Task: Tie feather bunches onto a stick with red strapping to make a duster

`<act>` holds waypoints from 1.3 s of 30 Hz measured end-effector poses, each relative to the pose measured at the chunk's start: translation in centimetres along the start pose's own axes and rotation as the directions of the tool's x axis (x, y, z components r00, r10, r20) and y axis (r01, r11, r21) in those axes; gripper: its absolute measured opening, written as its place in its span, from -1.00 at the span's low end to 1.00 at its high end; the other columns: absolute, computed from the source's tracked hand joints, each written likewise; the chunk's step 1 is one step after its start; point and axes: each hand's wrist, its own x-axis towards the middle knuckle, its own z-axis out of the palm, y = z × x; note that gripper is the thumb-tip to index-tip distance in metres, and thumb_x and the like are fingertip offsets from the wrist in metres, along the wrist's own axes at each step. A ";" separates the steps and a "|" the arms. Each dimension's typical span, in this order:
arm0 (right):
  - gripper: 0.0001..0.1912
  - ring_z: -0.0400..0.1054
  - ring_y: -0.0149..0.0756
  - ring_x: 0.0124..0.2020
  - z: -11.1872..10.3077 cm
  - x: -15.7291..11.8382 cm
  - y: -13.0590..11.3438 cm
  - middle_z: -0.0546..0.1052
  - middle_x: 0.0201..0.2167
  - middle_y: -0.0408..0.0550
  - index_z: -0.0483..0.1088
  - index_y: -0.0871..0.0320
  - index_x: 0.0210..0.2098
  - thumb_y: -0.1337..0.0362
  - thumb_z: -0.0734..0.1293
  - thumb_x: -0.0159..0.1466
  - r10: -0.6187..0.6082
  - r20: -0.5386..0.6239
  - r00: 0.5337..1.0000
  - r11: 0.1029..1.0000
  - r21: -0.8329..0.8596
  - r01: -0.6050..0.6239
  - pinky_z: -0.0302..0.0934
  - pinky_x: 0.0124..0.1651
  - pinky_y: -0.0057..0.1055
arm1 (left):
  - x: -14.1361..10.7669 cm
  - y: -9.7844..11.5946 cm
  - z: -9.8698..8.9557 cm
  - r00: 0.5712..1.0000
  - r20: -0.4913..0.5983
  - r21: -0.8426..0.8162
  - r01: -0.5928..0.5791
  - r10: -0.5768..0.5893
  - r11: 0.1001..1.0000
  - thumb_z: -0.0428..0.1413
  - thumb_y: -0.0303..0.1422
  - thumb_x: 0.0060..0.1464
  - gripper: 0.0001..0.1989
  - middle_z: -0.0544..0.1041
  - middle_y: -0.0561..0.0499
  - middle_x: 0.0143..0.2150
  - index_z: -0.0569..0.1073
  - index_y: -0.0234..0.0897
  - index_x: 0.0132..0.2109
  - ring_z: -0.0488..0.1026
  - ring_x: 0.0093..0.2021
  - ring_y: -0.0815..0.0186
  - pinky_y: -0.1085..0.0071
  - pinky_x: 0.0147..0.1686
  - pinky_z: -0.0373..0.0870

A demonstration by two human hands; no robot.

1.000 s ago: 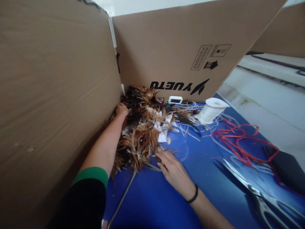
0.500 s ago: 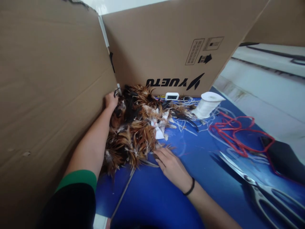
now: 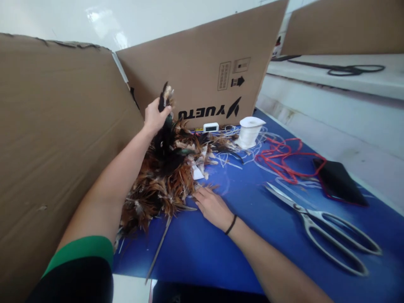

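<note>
My left hand (image 3: 156, 115) is closed around the top of a bunch of black feathers (image 3: 168, 155), raised above the pile. Beneath it, a heap of brown feathers (image 3: 158, 187) lies on the blue table (image 3: 202, 248) against the cardboard. My right hand (image 3: 214, 208) rests palm down at the right edge of the heap, fingers stretched out and their tips touching the feathers. White paper pieces (image 3: 198, 171) show among the feathers. A thin stick (image 3: 158, 250) juts from under the heap towards the table's front edge.
Cardboard panels (image 3: 63, 126) wall the left and back. On the right lie large scissors (image 3: 303, 210), red cord (image 3: 280, 158) and a dark flat object (image 3: 342, 183). A white spool (image 3: 249, 134) and a small white display device (image 3: 211, 127) stand at the back.
My left hand has come up from the back left corner, lifting the black feathers. My right hand stays by the heap's edge. The camera view has shifted.
</note>
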 end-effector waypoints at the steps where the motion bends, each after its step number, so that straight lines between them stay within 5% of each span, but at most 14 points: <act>1: -0.81 0.33 -0.19 -0.08 -0.1 0.0 -0.1 0.47 -0.17 0.05 0.46 0.23 -0.19 0.41 0.21 0.31 0.005 0.011 1.000 1.000 -0.008 -0.005 0.31 -0.02 -0.28 | -0.6 1.3 1.1 0.998 0.050 -0.020 -0.022 0.023 1.000 0.13 -0.36 0.05 -0.81 0.53 -0.02 -0.29 0.47 -0.34 -0.17 0.48 -0.21 0.26 0.29 -0.08 0.39; 7: -0.76 0.31 -0.23 -0.07 -0.4 0.2 -0.1 0.47 -0.14 0.07 0.44 0.25 -0.16 0.41 0.14 0.35 0.006 0.054 0.999 0.998 -0.061 -0.003 0.23 0.06 -0.32 | -3.9 8.3 7.3 0.915 0.390 -0.054 -0.092 0.106 0.994 0.13 -0.37 0.05 -0.75 0.56 -0.09 -0.19 0.46 -0.34 -0.09 0.49 -0.14 0.21 0.25 -0.05 0.39; 12: -0.77 0.30 -0.22 -0.11 -0.3 0.1 0.2 0.47 -0.16 0.06 0.43 0.24 -0.18 0.39 0.15 0.36 0.004 0.053 0.999 0.997 -0.071 -0.001 0.25 -0.03 -0.35 | -5.1 10.4 9.8 0.682 0.718 -0.087 -0.108 0.137 0.990 0.21 -0.27 0.00 -0.40 0.53 -0.15 -0.05 0.30 -0.36 0.18 0.50 -0.09 0.20 0.27 -0.03 0.39; 14: -0.78 0.29 -0.22 -0.11 -0.4 0.1 0.3 0.46 -0.16 0.05 0.43 0.23 -0.19 0.39 0.15 0.36 -0.001 0.052 0.999 0.997 -0.073 0.005 0.26 -0.06 -0.36 | -5.3 10.1 9.6 0.628 0.765 -0.078 -0.129 0.143 0.989 0.22 -0.27 -0.02 -0.36 0.51 -0.17 0.00 0.29 -0.35 0.20 0.51 -0.11 0.22 0.30 -0.04 0.39; 18: -0.77 0.28 -0.21 -0.08 -0.8 0.0 0.3 0.46 -0.16 0.05 0.44 0.21 -0.19 0.34 0.16 0.36 0.023 0.052 0.998 0.998 -0.065 -0.019 0.26 -0.10 -0.37 | -6.7 8.8 6.6 0.740 0.628 -0.064 -0.258 0.239 0.964 0.06 -0.50 0.04 -0.69 0.52 -0.12 -0.07 0.47 -0.36 -0.04 0.49 -0.17 0.30 0.33 -0.05 0.38; 20: -0.77 0.29 -0.20 -0.07 -1.1 0.0 0.3 0.47 -0.15 0.06 0.45 0.20 -0.18 0.29 0.17 0.36 0.042 0.053 0.998 0.998 -0.055 -0.039 0.26 -0.11 -0.37 | -8.5 8.2 4.3 0.740 0.573 -0.128 -0.343 0.352 0.931 -0.04 -0.59 0.04 -0.75 0.54 -0.05 -0.24 0.50 -0.34 -0.23 0.48 -0.18 0.32 0.37 -0.08 0.37; 22: -0.75 0.30 -0.20 -0.06 -1.3 0.1 0.3 0.48 -0.15 0.06 0.45 0.20 -0.17 0.28 0.16 0.36 0.062 0.052 0.997 0.997 -0.044 -0.060 0.25 -0.10 -0.36 | -11.0 7.8 2.2 0.640 0.637 -0.225 -0.379 0.430 0.898 -0.06 -0.63 0.01 -0.73 0.52 0.00 -0.34 0.49 -0.32 -0.30 0.47 -0.27 0.37 0.43 -0.16 0.38; 28: -0.73 0.32 -0.19 -0.05 -1.7 0.1 0.5 0.51 -0.14 0.07 0.46 0.20 -0.16 0.38 0.15 0.31 0.149 0.043 0.988 0.988 -0.050 -0.147 0.25 -0.08 -0.35 | -20.3 7.7 -0.7 0.207 0.871 -0.280 -0.536 0.446 0.796 0.02 -0.43 0.11 -0.83 0.53 -0.11 -0.27 0.51 -0.31 -0.24 0.47 -0.21 0.24 0.34 -0.13 0.39; 30: -0.73 0.32 -0.19 -0.04 -1.8 0.1 0.8 0.50 -0.13 0.08 0.46 0.19 -0.17 0.40 0.14 0.30 0.189 0.028 0.982 0.980 -0.066 -0.187 0.24 -0.08 -0.35 | -22.3 7.5 -0.8 0.195 0.879 -0.231 -0.624 0.435 0.746 0.08 -0.30 0.10 -0.73 0.49 -0.23 -0.04 0.50 -0.29 -0.08 0.40 0.04 0.06 0.19 0.03 0.33; 33: -0.70 0.31 -0.21 -0.02 -1.8 0.1 1.2 0.49 -0.09 0.09 0.46 0.19 -0.12 0.41 0.13 0.31 0.231 0.010 0.973 0.970 -0.080 -0.229 0.23 -0.05 -0.36 | -23.1 6.0 -0.9 0.213 0.887 -0.155 -0.699 0.410 0.698 0.01 -0.37 0.15 -0.55 0.35 -0.25 0.21 0.34 -0.22 0.20 0.22 0.26 0.00 0.07 0.15 0.22; 39: -0.71 0.33 -0.20 -0.08 -1.5 0.0 1.4 0.49 -0.14 0.09 0.46 0.19 -0.17 0.37 0.12 0.34 0.229 -0.011 0.973 0.968 -0.098 -0.229 0.25 -0.18 -0.39 | -20.3 0.4 -2.1 0.269 0.949 0.081 -0.708 0.162 0.702 -0.08 -0.47 0.18 -0.52 0.34 -0.18 0.26 0.34 -0.18 0.22 0.38 0.16 0.14 0.28 0.00 0.34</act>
